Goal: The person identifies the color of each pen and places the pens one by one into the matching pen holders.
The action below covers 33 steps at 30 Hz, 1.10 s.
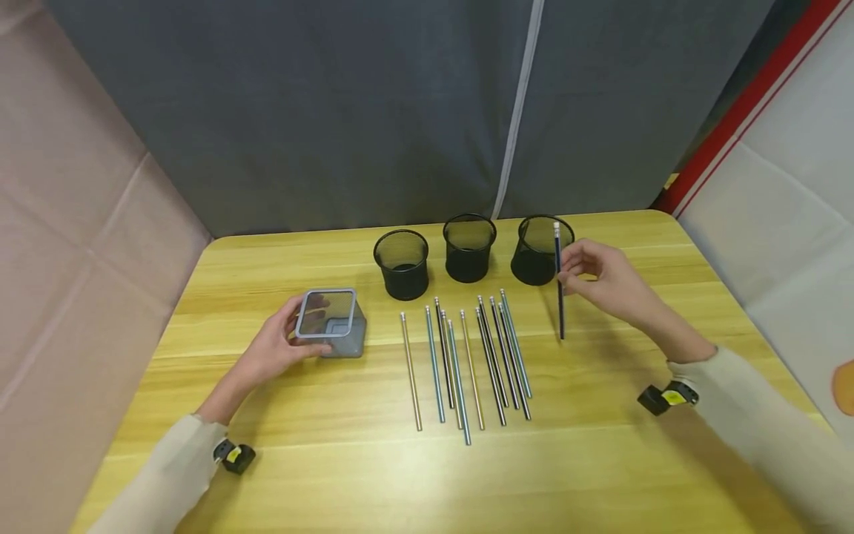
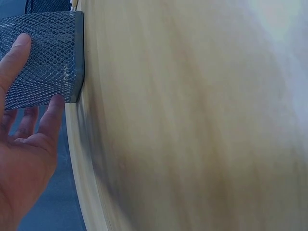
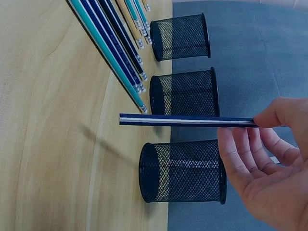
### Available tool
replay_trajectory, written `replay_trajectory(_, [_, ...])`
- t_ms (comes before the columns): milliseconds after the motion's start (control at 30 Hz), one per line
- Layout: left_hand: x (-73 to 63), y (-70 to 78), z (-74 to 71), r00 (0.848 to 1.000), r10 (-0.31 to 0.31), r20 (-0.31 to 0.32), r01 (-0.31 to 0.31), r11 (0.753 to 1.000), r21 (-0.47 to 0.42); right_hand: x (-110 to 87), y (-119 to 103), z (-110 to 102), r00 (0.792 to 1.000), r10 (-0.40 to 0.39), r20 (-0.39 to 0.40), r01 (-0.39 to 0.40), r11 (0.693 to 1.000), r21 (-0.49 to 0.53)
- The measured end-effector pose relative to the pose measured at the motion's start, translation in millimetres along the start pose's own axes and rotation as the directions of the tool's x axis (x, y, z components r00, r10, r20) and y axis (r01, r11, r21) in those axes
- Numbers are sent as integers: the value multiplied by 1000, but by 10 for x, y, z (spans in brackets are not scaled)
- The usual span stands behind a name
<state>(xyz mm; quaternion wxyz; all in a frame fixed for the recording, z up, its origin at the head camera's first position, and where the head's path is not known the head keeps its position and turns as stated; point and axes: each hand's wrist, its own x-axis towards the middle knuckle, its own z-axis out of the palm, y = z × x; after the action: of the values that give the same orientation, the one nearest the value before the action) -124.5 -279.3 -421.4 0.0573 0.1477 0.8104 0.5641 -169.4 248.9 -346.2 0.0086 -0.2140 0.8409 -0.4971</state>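
On the left of the table, my left hand (image 1: 275, 347) holds a grey square mesh pencil holder (image 1: 353, 340), thumb along one side and fingers along another. The left wrist view shows thumb and fingertips on the mesh (image 2: 48, 60). My right hand (image 1: 603, 278) pinches a dark blue pencil (image 1: 560, 308) near its eraser end, eraser up. It hangs almost upright above the table, in front of the rightmost round black mesh cup (image 1: 529, 268). A white stripe runs along this pencil (image 3: 192, 121) in the right wrist view.
Two more round black mesh cups, the middle one (image 1: 467, 265) and the left one (image 1: 405, 285), stand along the table's back. Before them lie several loose pencils: gold (image 1: 411, 378), light blue (image 1: 435, 367) and dark (image 1: 491, 357). A grey curtain (image 1: 320, 111) hangs behind the table (image 1: 320, 460).
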Motion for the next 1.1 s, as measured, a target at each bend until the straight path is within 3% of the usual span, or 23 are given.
replay_trajectory(500, [-15, 9, -20, 1000, -6, 3, 6, 1000, -9, 14, -11, -36, 996, -88, -35, 88, 996, 6])
replay_trajectory(800, [-1, 1, -8, 1000, 8, 8, -8, 1000, -7, 79, -82, -114, 987, -112, -112, 115, 993, 17])
replay_trajectory(1100, [-4, -11, -3, 1000, 14, 3, -14, 1000, -4, 220, -197, -262, 963, -199, -184, 205, 979, 15])
